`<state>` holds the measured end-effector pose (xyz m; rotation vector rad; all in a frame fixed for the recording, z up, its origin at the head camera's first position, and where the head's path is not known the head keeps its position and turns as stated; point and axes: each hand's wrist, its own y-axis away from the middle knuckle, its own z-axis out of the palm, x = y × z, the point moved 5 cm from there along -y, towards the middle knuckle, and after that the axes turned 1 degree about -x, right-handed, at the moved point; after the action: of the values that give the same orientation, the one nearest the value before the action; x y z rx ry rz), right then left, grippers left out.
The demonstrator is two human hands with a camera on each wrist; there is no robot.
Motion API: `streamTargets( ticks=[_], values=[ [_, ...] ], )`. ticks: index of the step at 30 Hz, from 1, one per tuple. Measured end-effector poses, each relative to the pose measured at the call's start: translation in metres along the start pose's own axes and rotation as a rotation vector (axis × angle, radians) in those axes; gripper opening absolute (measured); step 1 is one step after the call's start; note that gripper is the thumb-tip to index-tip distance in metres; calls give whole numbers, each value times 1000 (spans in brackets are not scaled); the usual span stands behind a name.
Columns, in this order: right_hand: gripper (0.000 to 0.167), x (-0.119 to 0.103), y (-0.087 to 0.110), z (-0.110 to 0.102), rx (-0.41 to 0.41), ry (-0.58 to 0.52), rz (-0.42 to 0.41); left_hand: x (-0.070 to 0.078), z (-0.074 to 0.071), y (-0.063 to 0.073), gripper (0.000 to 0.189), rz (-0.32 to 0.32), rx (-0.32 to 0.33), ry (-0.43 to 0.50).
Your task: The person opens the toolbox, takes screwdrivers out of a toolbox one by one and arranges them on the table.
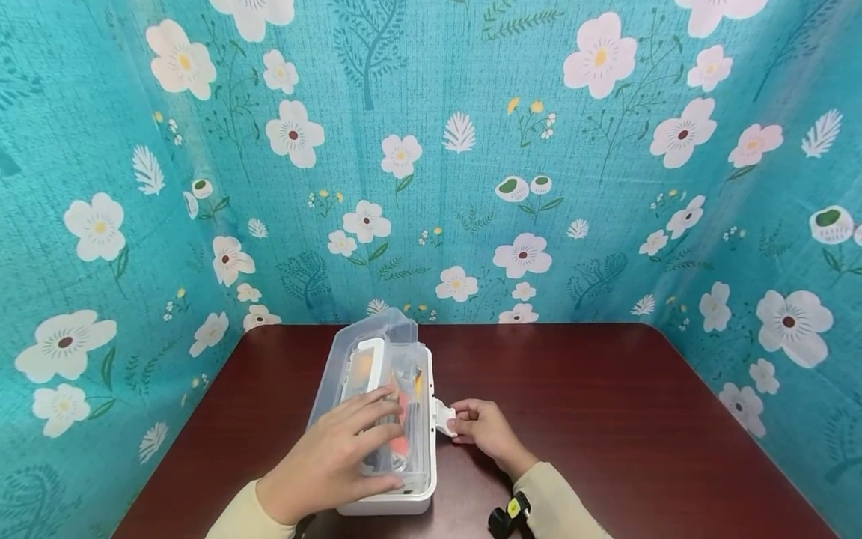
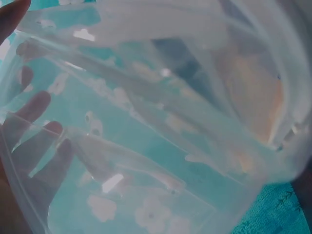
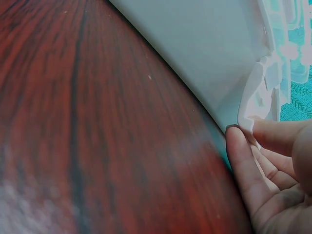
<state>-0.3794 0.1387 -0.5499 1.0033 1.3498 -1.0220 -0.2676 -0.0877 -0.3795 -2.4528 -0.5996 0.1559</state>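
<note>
From my distant seat I am watching a white box (image 1: 387, 507) sitting on the dark red counter (image 1: 572, 404), near seven o'clock from the middle of the head view, its long sides running roughly from six toward twelve. A clear lid (image 1: 328, 385) with a white handle (image 1: 376, 365) is lying over its top and reaching out past the nine o'clock side. I am resting the left hand (image 1: 330, 460) on that lid, its fingers spreading toward two o'clock and its thumb toward three, so this grip is standing wide and is touching the plastic. With the right hand (image 1: 488, 434) I am pinching a white latch (image 1: 444, 417) on the box's three o'clock side; that grip is narrow, holding the latch between thumb and fingers, and the latch is sticking outward from the wall. Through the plastic, a coral-coloured item (image 1: 402, 442) is showing beside the left fingertips, with something yellow (image 1: 419, 384) lying near one o'clock from it. The left wrist view is pale and full of reflections, so I am not telling for certain whether the lid is sitting flush or slightly raised. A black wrist camera (image 1: 500, 522) is hanging by the right sleeve (image 1: 562, 498), and a teal floral curtain (image 1: 431, 187) is rising behind everything at twelve.
</note>
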Motion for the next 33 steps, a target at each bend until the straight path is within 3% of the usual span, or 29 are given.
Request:
streamTargets(
  ticks=[8,16,33],
  values=[
    [29,-15,2,6,-13,-7,8,-4,-10,5,57,-15,77,-22],
    [27,-32,7,12,-24,-14,4,-8,-18,10,56,-42,100,-39],
    [32,1,-6,1,14,12,18,-13,-28,20,58,-28,204,-38]
  ],
)
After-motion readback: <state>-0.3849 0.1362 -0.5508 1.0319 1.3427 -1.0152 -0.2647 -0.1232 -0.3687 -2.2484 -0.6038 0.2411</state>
